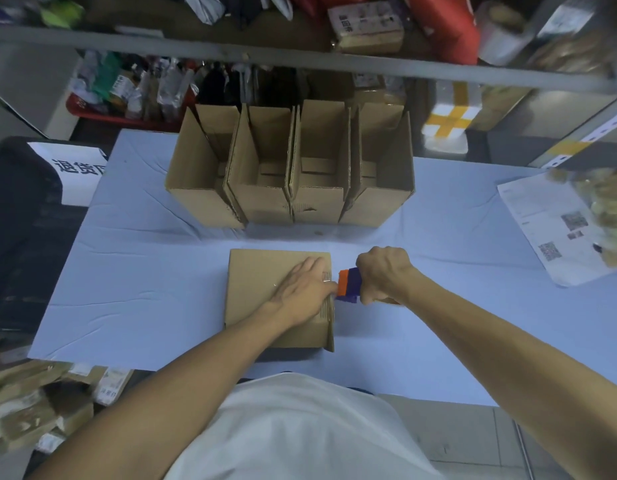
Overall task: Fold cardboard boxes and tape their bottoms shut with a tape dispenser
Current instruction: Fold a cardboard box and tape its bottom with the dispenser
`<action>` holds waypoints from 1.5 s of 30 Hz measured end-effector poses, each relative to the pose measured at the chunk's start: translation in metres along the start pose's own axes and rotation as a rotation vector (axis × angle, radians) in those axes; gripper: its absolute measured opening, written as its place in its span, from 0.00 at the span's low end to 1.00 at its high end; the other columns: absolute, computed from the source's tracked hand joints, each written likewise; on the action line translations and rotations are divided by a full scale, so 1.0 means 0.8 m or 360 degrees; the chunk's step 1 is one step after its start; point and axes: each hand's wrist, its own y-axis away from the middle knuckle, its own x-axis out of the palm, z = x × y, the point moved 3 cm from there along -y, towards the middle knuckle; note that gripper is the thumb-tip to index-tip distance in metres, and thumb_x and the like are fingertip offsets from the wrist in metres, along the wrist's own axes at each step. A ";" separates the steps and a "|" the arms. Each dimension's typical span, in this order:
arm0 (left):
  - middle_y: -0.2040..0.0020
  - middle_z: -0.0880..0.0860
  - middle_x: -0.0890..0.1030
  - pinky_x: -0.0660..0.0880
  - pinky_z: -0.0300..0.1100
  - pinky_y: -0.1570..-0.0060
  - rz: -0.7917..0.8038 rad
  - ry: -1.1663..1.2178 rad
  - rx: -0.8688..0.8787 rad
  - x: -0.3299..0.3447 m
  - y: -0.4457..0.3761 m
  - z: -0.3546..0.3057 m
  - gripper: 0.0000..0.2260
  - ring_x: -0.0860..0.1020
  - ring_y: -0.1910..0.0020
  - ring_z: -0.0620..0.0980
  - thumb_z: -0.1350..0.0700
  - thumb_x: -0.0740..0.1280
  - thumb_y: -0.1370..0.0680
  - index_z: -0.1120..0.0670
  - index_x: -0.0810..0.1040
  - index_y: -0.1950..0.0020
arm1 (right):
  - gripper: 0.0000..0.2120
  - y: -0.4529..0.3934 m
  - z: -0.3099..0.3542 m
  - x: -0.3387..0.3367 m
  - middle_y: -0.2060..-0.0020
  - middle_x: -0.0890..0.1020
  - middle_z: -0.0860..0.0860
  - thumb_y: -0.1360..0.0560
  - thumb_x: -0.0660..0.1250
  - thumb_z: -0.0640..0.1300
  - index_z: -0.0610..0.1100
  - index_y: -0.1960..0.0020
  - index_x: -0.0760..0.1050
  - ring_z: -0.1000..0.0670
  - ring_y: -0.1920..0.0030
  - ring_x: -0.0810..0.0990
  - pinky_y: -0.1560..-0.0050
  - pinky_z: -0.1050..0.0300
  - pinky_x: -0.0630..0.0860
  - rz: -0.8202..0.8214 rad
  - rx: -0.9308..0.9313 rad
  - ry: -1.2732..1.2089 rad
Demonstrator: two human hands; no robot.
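A folded cardboard box [257,289] lies bottom-up on the light blue table [144,289] in front of me. My left hand [302,289] presses flat on its top near the right edge, fingers straight. My right hand [383,275] grips a tape dispenser [348,285], purple with an orange blade end, right at the box's right edge beside my left fingertips. The dispenser's roll is hidden behind my right hand.
Several open-topped cardboard boxes [289,168] stand in a row at the back of the table. A printed paper sheet [549,230] lies at the right edge. Cluttered shelves [300,60] rise behind, and packed parcels [33,403] pile up at the lower left.
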 end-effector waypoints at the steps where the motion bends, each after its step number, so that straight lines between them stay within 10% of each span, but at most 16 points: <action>1: 0.59 0.47 0.65 0.61 0.42 0.62 0.0016 -0.0023 0.0015 0.001 0.000 -0.001 0.09 0.66 0.57 0.50 0.49 0.65 0.26 0.51 0.67 0.58 | 0.14 0.001 -0.001 -0.001 0.67 0.71 0.51 0.36 0.71 0.50 0.47 0.55 0.71 0.50 0.69 0.71 0.71 0.60 0.64 -0.0025 0.0001 0.0049; 5: 0.58 0.47 0.66 0.62 0.43 0.58 0.0025 -0.0015 0.0022 0.005 0.002 -0.002 0.09 0.68 0.54 0.53 0.49 0.64 0.27 0.52 0.66 0.58 | 0.15 0.009 -0.006 0.012 0.65 0.73 0.52 0.37 0.71 0.52 0.47 0.54 0.72 0.49 0.66 0.75 0.68 0.59 0.67 0.0051 0.0085 -0.0122; 11: 0.32 0.53 0.70 0.66 0.44 0.43 -0.0034 0.0233 -0.0197 -0.012 0.007 0.040 0.20 0.69 0.33 0.52 0.47 0.66 0.23 0.54 0.72 0.34 | 0.15 0.047 -0.033 0.089 0.63 0.78 0.52 0.39 0.71 0.54 0.50 0.56 0.75 0.51 0.66 0.77 0.67 0.61 0.69 0.0374 0.0348 -0.0657; 19: 0.52 0.50 0.72 0.66 0.44 0.56 0.0105 -0.0215 -0.0008 -0.023 0.003 0.008 0.10 0.71 0.49 0.53 0.56 0.60 0.29 0.52 0.78 0.51 | 0.22 0.093 -0.049 0.093 0.58 0.82 0.58 0.36 0.76 0.51 0.57 0.44 0.74 0.52 0.59 0.80 0.58 0.55 0.78 -0.0348 0.0015 -0.1306; 24: 0.52 0.51 0.83 0.75 0.43 0.52 0.0115 0.0792 -0.0091 -0.035 0.024 0.008 0.08 0.80 0.58 0.48 0.56 0.63 0.20 0.54 0.81 0.47 | 0.29 0.101 -0.031 0.068 0.54 0.80 0.63 0.37 0.78 0.47 0.60 0.39 0.71 0.58 0.53 0.79 0.59 0.70 0.75 -0.0596 -0.0217 -0.1527; 30: 0.65 0.49 0.82 0.75 0.36 0.64 0.0103 0.1485 -0.0277 -0.031 0.045 0.020 0.06 0.78 0.65 0.45 0.60 0.68 0.22 0.53 0.81 0.58 | 0.32 0.089 -0.010 0.046 0.51 0.78 0.65 0.37 0.78 0.49 0.60 0.37 0.70 0.59 0.50 0.78 0.56 0.67 0.76 -0.0618 -0.0404 -0.1460; 38: 0.70 0.49 0.80 0.73 0.40 0.63 -0.0413 0.0924 -0.0537 -0.054 0.054 0.056 0.11 0.75 0.70 0.46 0.62 0.75 0.28 0.53 0.79 0.69 | 0.28 0.077 -0.024 0.061 0.52 0.80 0.62 0.35 0.77 0.51 0.58 0.38 0.71 0.53 0.54 0.80 0.56 0.62 0.77 -0.0409 -0.0395 -0.1242; 45: 0.73 0.51 0.81 0.73 0.36 0.70 -0.0312 0.0665 -0.0672 -0.054 0.061 0.075 0.10 0.73 0.76 0.44 0.55 0.76 0.29 0.55 0.82 0.69 | 0.25 0.071 -0.042 0.082 0.57 0.79 0.63 0.36 0.76 0.49 0.58 0.42 0.72 0.55 0.58 0.79 0.60 0.64 0.73 -0.0310 -0.0254 -0.1124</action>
